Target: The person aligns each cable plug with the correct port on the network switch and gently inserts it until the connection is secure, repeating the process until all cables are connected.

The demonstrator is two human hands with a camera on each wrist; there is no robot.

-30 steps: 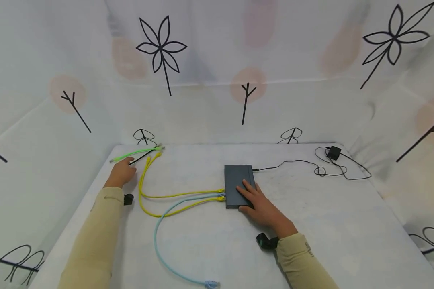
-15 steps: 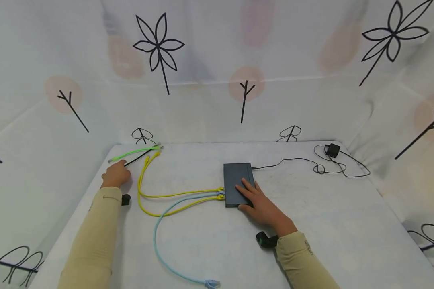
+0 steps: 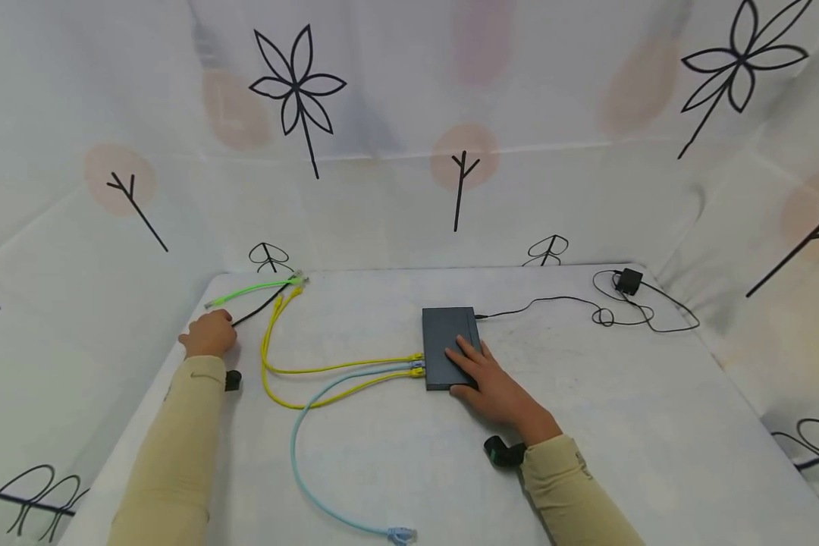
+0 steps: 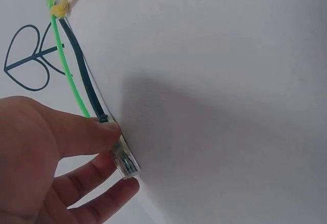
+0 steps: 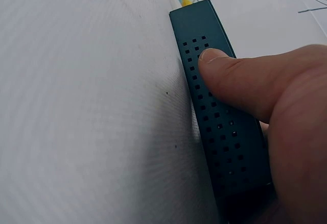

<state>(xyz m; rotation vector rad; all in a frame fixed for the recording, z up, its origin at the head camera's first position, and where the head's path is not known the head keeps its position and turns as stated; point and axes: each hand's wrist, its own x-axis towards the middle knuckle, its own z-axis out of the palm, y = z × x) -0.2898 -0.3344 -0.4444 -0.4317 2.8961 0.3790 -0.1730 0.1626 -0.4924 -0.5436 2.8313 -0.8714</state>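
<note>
My left hand pinches one end of a black network cable at the table's left side. In the left wrist view, thumb and fingers hold it just behind its clear plug. A dark grey network switch lies mid-table, with my right hand resting on its right part. The right fingers lie extended over its top, and the thumb touches its vented side in the right wrist view. Two yellow cables and a light blue cable are plugged into the switch's left side.
A bright green cable lies at the back left, close to the far ends of the black and yellow cables. At the back right is a black power adapter, its thin cord looping to the switch. Patterned cloth walls surround the table.
My left hand has drawn back toward me and to the left, pulling the black cable's near end away from the green one. The right hand stays on the switch.
</note>
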